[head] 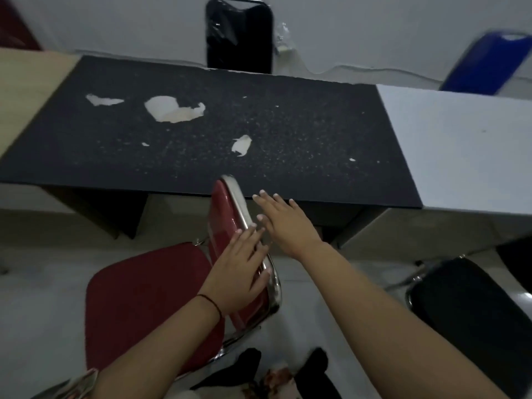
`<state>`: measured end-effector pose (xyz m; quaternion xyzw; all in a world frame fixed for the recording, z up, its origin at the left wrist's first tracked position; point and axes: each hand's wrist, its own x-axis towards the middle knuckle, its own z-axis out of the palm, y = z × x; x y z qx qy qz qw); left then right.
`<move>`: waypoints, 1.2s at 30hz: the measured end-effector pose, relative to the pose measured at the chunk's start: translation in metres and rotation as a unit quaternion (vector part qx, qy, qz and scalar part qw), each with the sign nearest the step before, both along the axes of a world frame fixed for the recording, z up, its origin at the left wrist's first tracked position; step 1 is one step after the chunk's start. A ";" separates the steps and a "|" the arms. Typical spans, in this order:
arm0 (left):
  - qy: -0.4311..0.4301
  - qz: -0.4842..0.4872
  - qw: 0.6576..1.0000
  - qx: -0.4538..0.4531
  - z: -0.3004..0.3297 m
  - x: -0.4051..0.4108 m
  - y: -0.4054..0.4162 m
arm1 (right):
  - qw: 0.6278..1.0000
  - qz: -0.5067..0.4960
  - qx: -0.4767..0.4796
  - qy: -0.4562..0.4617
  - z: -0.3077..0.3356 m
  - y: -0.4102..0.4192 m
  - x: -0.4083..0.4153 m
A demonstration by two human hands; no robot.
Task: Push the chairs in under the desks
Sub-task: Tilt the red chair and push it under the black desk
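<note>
A red chair [138, 298] with a chrome frame stands in front of the black desk [201, 139], turned sideways so its seat points left and its backrest [230, 214] runs toward the desk edge. My left hand [239, 269] lies flat with straight fingers on the top rail of the backrest. My right hand [285, 223] reaches just right of the backrest with fingers spread, its thumb near the rail; contact is unclear. A black chair [472, 312] stands at the right, out from under the white desk [466, 145].
The black desk top is worn, with pale peeled patches. A wooden desk [26, 82] adjoins it on the left. Behind the desks stand a black chair back [239, 36] and a blue chair back [486, 64] by the wall. My feet are at the bottom edge.
</note>
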<state>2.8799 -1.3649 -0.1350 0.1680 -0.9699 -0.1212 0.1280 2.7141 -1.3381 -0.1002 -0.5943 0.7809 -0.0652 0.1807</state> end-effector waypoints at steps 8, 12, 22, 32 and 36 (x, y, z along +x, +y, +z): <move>-0.032 0.071 0.997 0.007 0.001 -0.010 0.010 | 0.982 0.181 -0.035 0.040 -0.009 -0.061 -0.023; -0.012 0.182 0.982 0.047 0.004 -0.026 0.030 | 0.957 0.279 -0.054 0.057 -0.012 -0.084 -0.034; 0.022 0.387 0.918 0.083 0.001 -0.060 0.063 | 0.910 0.382 -0.161 0.001 -0.031 -0.109 -0.044; -0.051 0.407 0.912 0.015 0.004 -0.057 0.073 | 0.873 0.405 -0.268 0.032 -0.043 -0.114 -0.050; -0.035 0.410 0.911 0.014 0.006 -0.054 0.080 | 0.872 0.403 -0.275 0.045 -0.043 -0.104 -0.050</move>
